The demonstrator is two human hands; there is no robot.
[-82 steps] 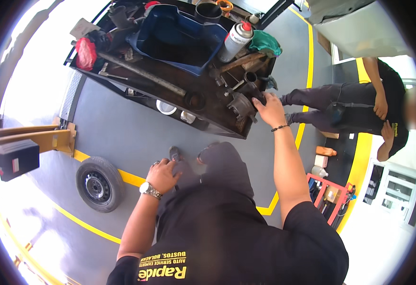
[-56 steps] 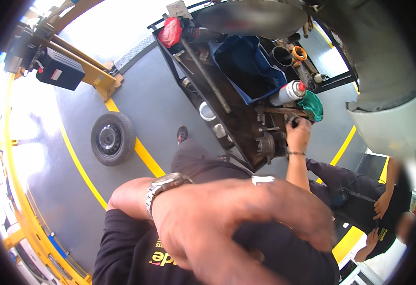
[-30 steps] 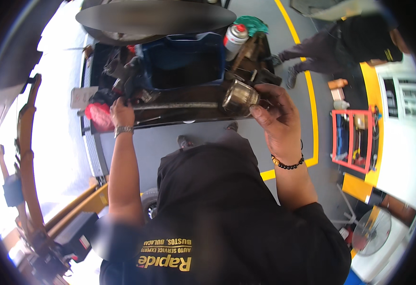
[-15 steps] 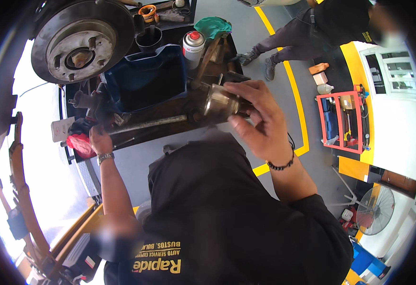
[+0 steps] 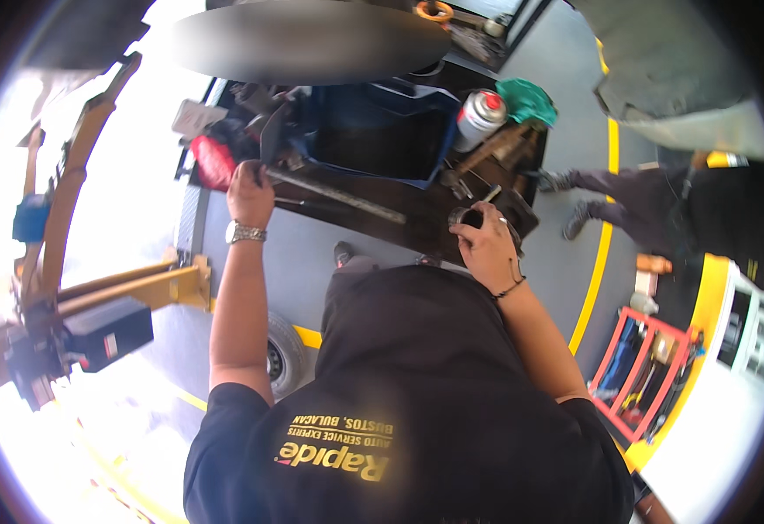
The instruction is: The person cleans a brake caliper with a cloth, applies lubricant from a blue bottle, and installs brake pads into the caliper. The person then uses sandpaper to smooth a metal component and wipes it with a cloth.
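Note:
My left hand (image 5: 251,199) is closed, fingers pinched at the lower end of a flat grey blade-like piece (image 5: 270,135) that stands up from them. Its exact kind I cannot make out. Beside that hand lies a red cloth or bag (image 5: 213,163). A long metal shaft (image 5: 343,197) lies along the bench's near side, its left end close to my left fingers. At the bench's right front, my right hand (image 5: 489,249) curls round a dark, hollow-looking cylindrical metal part (image 5: 462,217). My fingers and palm hide most of that part.
A dark blue tray (image 5: 382,131) fills the bench middle. Right of it are a spray can (image 5: 481,120), a hammer (image 5: 491,150) and a green cloth (image 5: 528,100). A blurred brake disc (image 5: 312,42) overhangs the far side. A co-worker's legs (image 5: 618,188) show at right.
My right hand has lowered from a raised shiny metal cup to the bench edge. The blade-like piece now shows at my left hand. The whole view has shifted.

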